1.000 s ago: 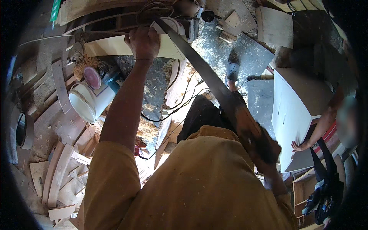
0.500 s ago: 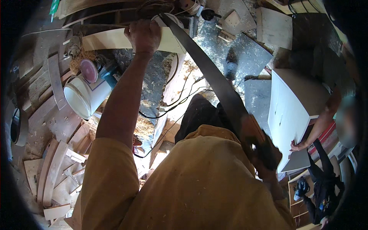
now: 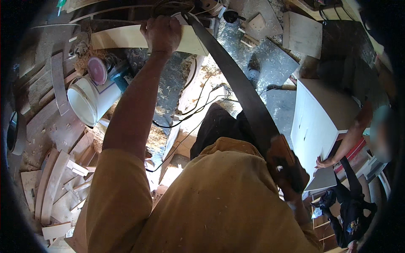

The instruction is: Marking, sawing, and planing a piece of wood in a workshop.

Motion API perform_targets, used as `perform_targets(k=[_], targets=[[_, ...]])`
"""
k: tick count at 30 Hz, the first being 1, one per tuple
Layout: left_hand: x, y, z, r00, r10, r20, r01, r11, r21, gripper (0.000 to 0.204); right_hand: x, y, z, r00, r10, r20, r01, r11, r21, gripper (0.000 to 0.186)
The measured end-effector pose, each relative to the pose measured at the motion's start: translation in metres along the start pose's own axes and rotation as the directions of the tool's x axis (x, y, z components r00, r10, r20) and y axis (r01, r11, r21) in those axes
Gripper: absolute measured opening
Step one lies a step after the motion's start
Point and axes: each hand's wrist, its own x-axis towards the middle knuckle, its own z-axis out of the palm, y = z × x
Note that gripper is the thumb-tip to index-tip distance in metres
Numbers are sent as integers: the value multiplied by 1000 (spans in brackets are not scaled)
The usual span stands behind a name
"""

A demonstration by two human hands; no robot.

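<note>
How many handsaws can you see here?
1: the handsaw is in the right hand, its blade at the right end of the pale board that the left hand grasps. Others may be hidden.

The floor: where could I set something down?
Best bets: the grey sheet between the saw blade and white panel, and the pale board right of the small wood square, both fairly bare. Crowded: the left, with bucket and wood offcuts, and the middle, with cables.

Grey floor (image 3: 171, 81) strewn with wood shavings (image 3: 158, 135); curved boards (image 3: 53, 185) left, white boxy cabinet (image 3: 311, 122) right
</note>
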Motion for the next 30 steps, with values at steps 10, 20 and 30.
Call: perform_targets(k=[10, 20, 30], targets=[[-6, -2, 8, 1000, -13, 5, 13, 999, 30, 32, 168, -52, 77, 1000, -9, 12, 4, 924, 383, 13], [2, -5, 12, 993, -2, -121, -3, 999, -44, 36, 164, -24, 76, 991, -121, 63, 57, 789, 612, 14], [0, 1, 9, 994, -50, -100, 42, 996, -74, 33, 177, -30, 76, 990, -129, 55, 67, 778, 624, 12]])
